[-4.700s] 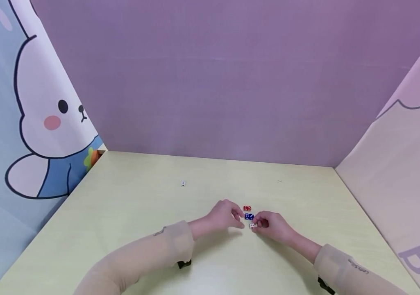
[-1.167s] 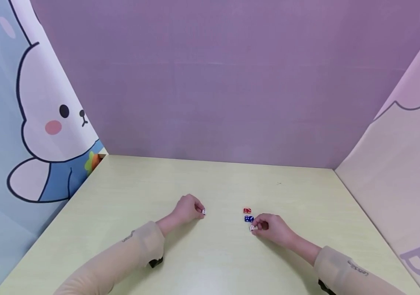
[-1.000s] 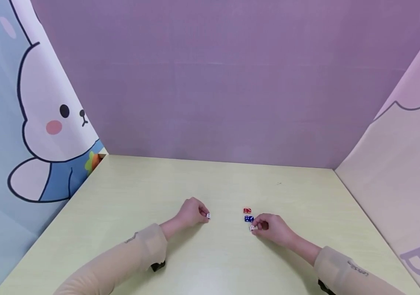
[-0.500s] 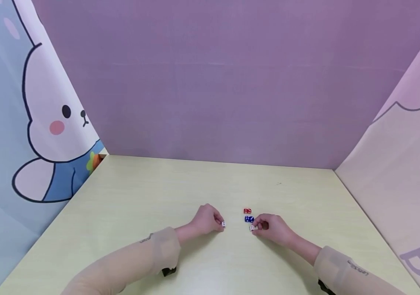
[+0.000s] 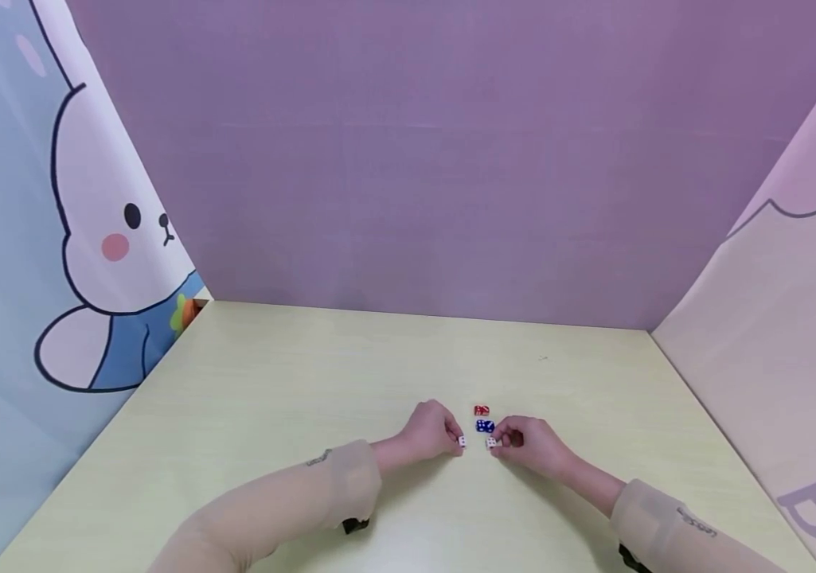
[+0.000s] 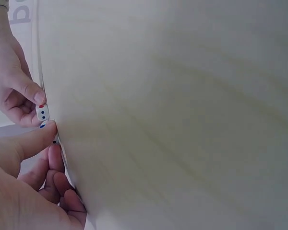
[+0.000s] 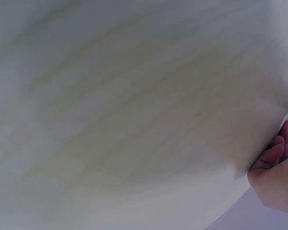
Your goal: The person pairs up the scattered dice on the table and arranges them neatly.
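Observation:
In the head view, my left hand [image 5: 431, 432] pinches a white die [image 5: 462, 441] between thumb and finger, low over the table. Just to its right, my right hand [image 5: 532, 444] holds another white die [image 5: 490, 442]; a small gap separates the two. Beyond them lie a pair of blue dice [image 5: 485, 426] side by side and, farther back, a pair of red dice [image 5: 482, 411]. The left wrist view shows the right hand's die [image 6: 42, 112] with blue pips and one red pip, while my left fingers mostly cover theirs. Only the curled right hand [image 7: 278, 167] shows at the right wrist view's edge.
The pale wooden table [image 5: 293, 366] ends at a purple back panel [image 5: 408, 159]. A curtain with a cartoon rabbit [image 5: 114, 239] hangs on the left, and a pale printed curtain [image 5: 794, 318] on the right. A small dark mark [image 5: 543, 358] shows on the tabletop.
The left hand has gone from the dice group to the lone white die at the far left, taken it, and brought it right and nearer, beside the other white die. The right hand stays in place.

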Tool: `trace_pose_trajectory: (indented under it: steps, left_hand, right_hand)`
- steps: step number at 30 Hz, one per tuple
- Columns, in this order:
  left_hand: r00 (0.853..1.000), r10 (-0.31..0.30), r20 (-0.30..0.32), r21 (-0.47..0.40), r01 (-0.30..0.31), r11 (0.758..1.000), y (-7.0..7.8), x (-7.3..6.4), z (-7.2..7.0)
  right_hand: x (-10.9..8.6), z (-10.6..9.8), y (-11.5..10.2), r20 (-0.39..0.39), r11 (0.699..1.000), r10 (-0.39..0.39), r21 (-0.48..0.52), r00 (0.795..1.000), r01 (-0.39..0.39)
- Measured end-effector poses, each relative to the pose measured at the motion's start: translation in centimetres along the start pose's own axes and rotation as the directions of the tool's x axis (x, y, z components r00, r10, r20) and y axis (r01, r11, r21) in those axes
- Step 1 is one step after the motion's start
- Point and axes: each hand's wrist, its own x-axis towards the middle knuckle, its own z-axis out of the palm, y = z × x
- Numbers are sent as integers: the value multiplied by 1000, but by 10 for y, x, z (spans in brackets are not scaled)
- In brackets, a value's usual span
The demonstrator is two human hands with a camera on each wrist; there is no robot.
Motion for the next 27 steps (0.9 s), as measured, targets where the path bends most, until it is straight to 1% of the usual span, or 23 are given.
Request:
trace_pose_trajectory:
  steps: [4,12,17,20,27]
  left_hand:
    - [1000,-13,5,6,13,1000,4,5,5]
    - [1000,4,-3,36,-4,999,13,11,13]
    - [1000,18,-11,66,-17,998,18,12,16]
    - [999,31,-15,76,-30,997,19,12,17]
    - [1000,20,-9,85,-20,996,19,14,18]
  right_hand:
    - [1,0,1,7,1000,0,-7,1000,0]
    - [2,-1,2,1,1000,-13,26,1000,13]
    - [2,0,3,-9,999,-27,37,1000,27]
    - [2,-1,4,-12,999,-38,34,999,38]
    - [2,-1,4,-14,999,-40,30,999,40]
